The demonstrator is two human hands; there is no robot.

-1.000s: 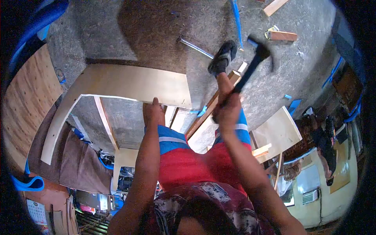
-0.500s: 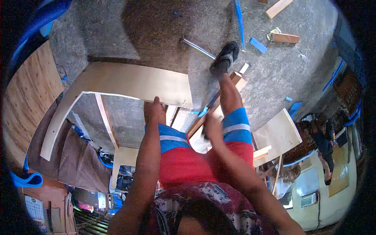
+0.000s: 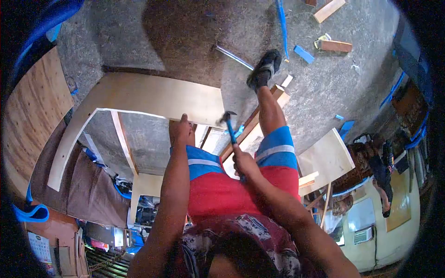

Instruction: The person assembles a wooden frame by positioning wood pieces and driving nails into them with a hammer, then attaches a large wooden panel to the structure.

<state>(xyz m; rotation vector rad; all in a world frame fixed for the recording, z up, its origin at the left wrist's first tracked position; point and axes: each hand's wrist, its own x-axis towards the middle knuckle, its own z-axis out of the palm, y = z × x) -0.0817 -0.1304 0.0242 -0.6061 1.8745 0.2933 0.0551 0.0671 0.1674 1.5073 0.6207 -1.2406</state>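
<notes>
A claw hammer [image 3: 231, 128] with a dark head and blue handle is in my right hand [image 3: 245, 164], whose fingers wrap round the handle. The hammer head is beside the near right corner of a curved plywood panel [image 3: 162, 95]; whether it touches is hard to tell. My left hand [image 3: 185, 132] grips the panel's near edge, thumb on top, its other fingers mostly hidden beneath. Below the panel runs a strip of wood [image 3: 123, 139]. More lengths of lumber [image 3: 252, 123] lie between my legs.
A large plywood sheet [image 3: 34, 116] stands at the left. Wood blocks [image 3: 336, 46] and blue scraps [image 3: 303, 53] lie on the concrete floor [image 3: 324, 88], along with a metal bar [image 3: 235, 57]. Another plywood piece [image 3: 327, 157] sits at the right. Another person [image 3: 381, 171] is at far right.
My right hand and the hammer, blurred and lower before, have swung so the head is now up by the panel's corner. My left hand stays on the panel edge.
</notes>
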